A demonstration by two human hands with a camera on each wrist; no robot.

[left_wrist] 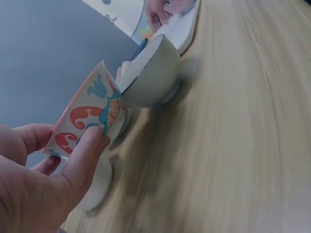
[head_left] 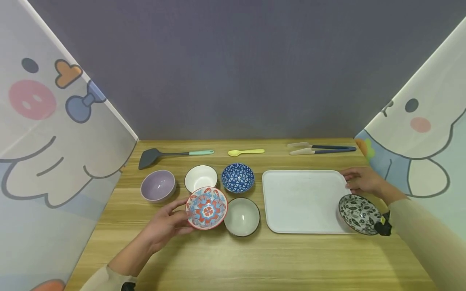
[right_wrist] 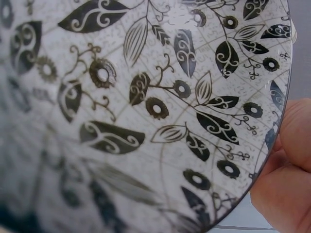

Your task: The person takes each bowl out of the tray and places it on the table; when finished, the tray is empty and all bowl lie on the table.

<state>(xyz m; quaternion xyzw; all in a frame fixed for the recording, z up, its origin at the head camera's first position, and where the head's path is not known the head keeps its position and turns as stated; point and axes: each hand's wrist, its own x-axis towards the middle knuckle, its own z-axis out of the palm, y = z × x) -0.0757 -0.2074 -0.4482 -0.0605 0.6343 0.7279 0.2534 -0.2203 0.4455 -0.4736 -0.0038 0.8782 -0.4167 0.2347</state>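
My left hand (head_left: pixel 169 226) grips a red-and-blue patterned bowl (head_left: pixel 207 208), its fingers on the outer side. In the left wrist view the bowl (left_wrist: pixel 90 111) is tilted above the table. A pale grey bowl (head_left: pixel 242 217) is close on its right, with a white bowl (head_left: pixel 200 178) behind. At the white tray's (head_left: pixel 306 202) right edge is my right hand (head_left: pixel 364 181), fingers bent. Just below that hand is a tilted black-and-white leaf-patterned bowl (head_left: pixel 359 214). This bowl (right_wrist: pixel 160 111) fills most of the right wrist view and partly hides the fingers (right_wrist: pixel 284 194); their contact is unclear.
A purple bowl (head_left: pixel 158 186) stands at the left, and a blue-and-white bowl (head_left: pixel 238 178) stands left of the tray. Along the back lie a dark spatula (head_left: pixel 149 157), a yellow spoon (head_left: pixel 245 152) and tongs (head_left: pixel 324 150). Printed side walls and a grey back wall (head_left: pixel 240 81) enclose the table.
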